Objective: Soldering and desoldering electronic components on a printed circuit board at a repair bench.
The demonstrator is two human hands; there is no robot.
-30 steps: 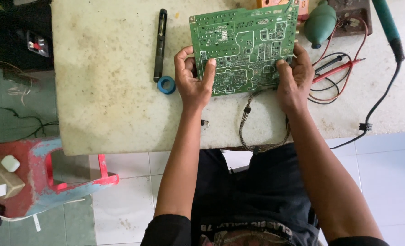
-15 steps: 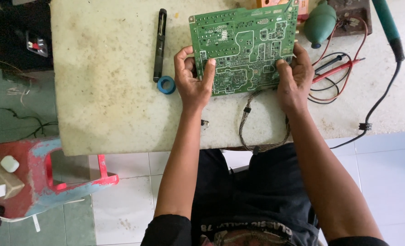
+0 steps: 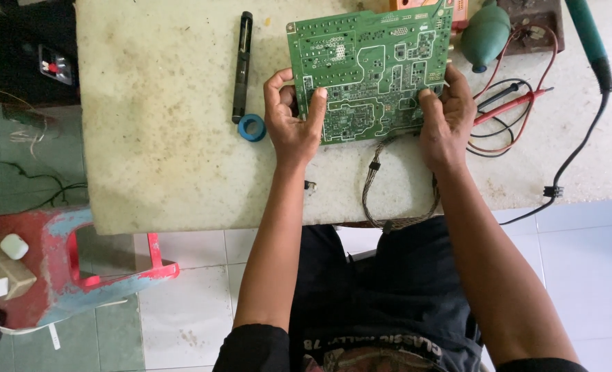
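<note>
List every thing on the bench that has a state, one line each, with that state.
circuit board: solder side up, held at both side edges
left hand: gripping the board's left edge
right hand: gripping the board's right edge
black pen-shaped tool: lying flat, untouched
blue tape roll: lying flat
cable bundle: hanging over the table edge

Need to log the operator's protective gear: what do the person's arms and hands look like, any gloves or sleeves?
Both hands are bare: no gloves, rings or watch show on the left hand or the right hand. The forearms are uncovered too. Short black sleeves start near the bottom edge, part of a black T-shirt with light lettering on the chest. No straps or cables are worn.
</note>
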